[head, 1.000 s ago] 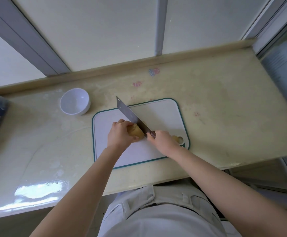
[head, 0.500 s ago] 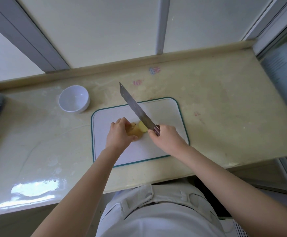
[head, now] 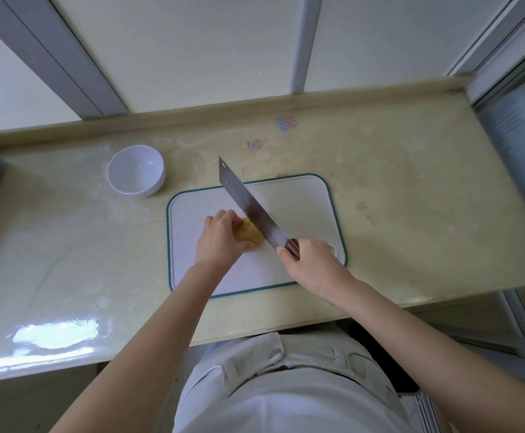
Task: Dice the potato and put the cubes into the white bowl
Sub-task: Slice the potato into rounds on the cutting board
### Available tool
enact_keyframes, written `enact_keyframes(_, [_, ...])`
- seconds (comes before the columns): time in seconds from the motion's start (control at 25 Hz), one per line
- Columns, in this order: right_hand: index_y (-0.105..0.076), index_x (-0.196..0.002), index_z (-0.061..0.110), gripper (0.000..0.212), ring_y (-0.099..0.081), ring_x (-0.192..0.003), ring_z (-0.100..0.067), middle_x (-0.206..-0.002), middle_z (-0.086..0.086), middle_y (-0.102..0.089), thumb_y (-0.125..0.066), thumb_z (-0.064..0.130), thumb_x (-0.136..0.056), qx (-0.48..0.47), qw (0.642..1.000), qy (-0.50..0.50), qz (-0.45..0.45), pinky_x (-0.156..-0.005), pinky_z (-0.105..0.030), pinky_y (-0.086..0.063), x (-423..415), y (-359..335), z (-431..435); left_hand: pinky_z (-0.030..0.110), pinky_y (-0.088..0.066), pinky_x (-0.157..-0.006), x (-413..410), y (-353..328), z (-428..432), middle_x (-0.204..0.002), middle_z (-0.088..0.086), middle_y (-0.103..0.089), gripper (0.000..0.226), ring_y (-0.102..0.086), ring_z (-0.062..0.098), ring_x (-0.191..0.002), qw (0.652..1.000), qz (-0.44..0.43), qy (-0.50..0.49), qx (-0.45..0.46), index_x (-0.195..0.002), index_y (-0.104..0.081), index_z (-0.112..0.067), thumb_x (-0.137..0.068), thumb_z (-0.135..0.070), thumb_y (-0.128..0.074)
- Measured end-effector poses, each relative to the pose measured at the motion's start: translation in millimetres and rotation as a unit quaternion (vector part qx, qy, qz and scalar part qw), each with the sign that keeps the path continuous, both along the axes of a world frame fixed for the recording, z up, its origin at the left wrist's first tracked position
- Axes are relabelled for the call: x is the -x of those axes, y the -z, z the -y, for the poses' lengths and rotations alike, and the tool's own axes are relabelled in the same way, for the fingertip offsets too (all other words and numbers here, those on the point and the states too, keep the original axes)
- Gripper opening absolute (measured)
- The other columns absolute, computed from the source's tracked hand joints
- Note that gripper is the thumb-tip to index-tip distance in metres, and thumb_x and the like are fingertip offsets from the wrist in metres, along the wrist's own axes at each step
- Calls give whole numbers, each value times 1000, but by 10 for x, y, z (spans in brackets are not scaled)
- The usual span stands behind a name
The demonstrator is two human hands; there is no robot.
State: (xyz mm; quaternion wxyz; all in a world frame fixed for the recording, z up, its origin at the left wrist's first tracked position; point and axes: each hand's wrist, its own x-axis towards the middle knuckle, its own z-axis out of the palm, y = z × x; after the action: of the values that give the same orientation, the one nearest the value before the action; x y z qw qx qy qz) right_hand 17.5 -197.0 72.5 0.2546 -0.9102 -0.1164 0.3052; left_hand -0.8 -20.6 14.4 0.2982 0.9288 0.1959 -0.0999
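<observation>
Slicing step: left hand (head: pixel 220 242) grips potato (head: pixel 250 234) mid-board (head: pixel 302 195); right hand (head: pixel 309 260) grips knife (head: pixel 248 207); next, cut down squarely

Head view, steeply down over countertop (head: pixel 411 182)

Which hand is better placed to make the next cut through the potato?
The right hand: it grips the broad steel cleaver, its blade at the yellow peeled potato. The left hand is busy holding that potato steady.

Home kitchen (countertop (head: pixel 411 198), cutting board (head: pixel 302 195))
</observation>
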Motion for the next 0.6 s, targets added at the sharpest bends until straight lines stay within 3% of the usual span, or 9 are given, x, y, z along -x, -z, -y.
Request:
enact_keyframes(0.12, [-33,-58,16,44,-37,-60,-25,-54,1,-35,-45,30,-99,4,1000,-12,1,-60,-33,-27,15,-4,4,32,-43,-76,1,-11,3,-107,-1,-54,42,-43,20,-101,1000,3,2,-3,-109,-55,-14,-74,-25,-77])
enact_keyframes(0.36, [-34,-58,16,43,-38,-53,-19,-56,-1,-39,-44,29,-99,19,1000,-10,-15,-53,-34,-30,-8,-17,9,30,-42,-73,8,9,51,-107,0,-53,41,-41,21,-100,999,6,28,-33,-109,-54,-13,-76,-26,-76])
enact_keyframes(0.48, [-36,-60,17,42,-38,-52,-15,-58,-1,-40,-42,30,-99,34,999,-14,-23,-57,-32,-34,-37,-14,-28,29,-40,-73,-5,5,32,-107,-1,-52,42,-41,20,-100,999,3,26,-29,-109,-53,-13,-76,-26,-76])
enact_keyframes(0.6, [-41,-66,16,38,-40,-56,-14,-64,0,-43,-40,32,-100,38,998,2,-42,-52,-24,-29,-85,-17,-123,28,-37,-68,16,29,61,-104,-1,-52,41,-39,20,-98,997,11,47,-53,-105,-52,-13,-75,-26,-77])
